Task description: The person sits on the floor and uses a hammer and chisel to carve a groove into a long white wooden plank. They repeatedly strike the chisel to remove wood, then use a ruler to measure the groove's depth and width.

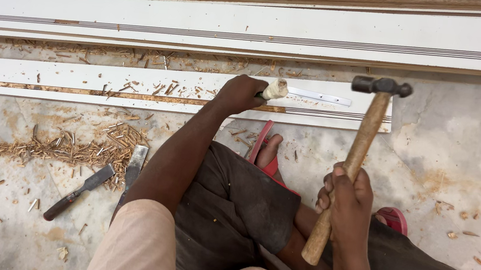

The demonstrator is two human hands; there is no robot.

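Note:
My left hand grips a chisel with a pale wooden handle, set against a long white board lying on the floor. The chisel's blade is hidden behind my fist. My right hand holds a hammer by its wooden handle, raised so that the dark metal head hangs to the right of the chisel, apart from it. A thin metal strip lies on the board just beyond the chisel.
Two more chisels lie on the stone floor at the left among wood chips. More long white boards are stacked behind. My foot in a red sandal rests by the board.

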